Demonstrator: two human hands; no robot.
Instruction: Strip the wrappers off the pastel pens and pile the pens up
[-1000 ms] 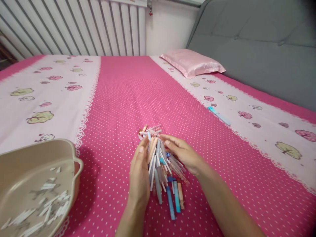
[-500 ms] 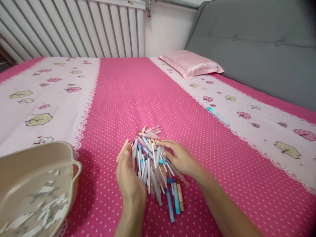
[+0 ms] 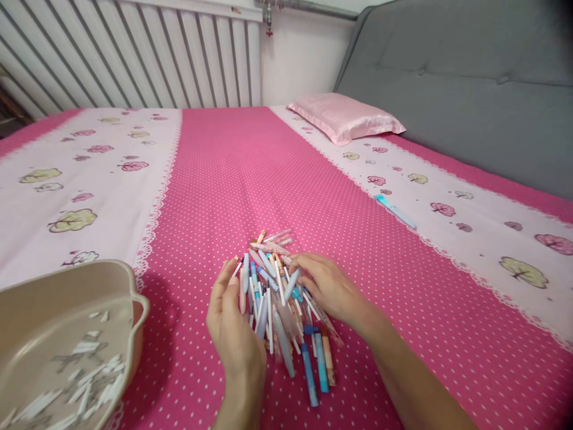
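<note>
A loose heap of pen barrels, caps and thin white sticks (image 3: 268, 298) lies on the pink polka-dot bedspread. My left hand (image 3: 233, 316) cups the heap's left side, its fingers curved and pointing away from me. On the opposite side, my right hand (image 3: 324, 286) rests its bent fingers against the upper right of the heap. Neither hand visibly grips a single piece, though some fingertips are hidden among the pens. Close to me, a dark blue pen piece (image 3: 308, 373), a turquoise piece (image 3: 321, 362) and a peach piece (image 3: 329, 360) stick out of the heap.
At lower left stands a beige basin (image 3: 129, 280) with small white pieces inside. A light-blue pen (image 3: 396, 210) lies apart on the right. Farther back are a pink pillow (image 3: 347, 116), a grey padded headboard (image 3: 461, 77) and a white radiator (image 3: 179, 54).
My left fingers have shifted slightly, and a pale stick beside them now lies differently. My right hand has moved slightly, and a grey-blue barrel near its fingertips has tilted to the right.
</note>
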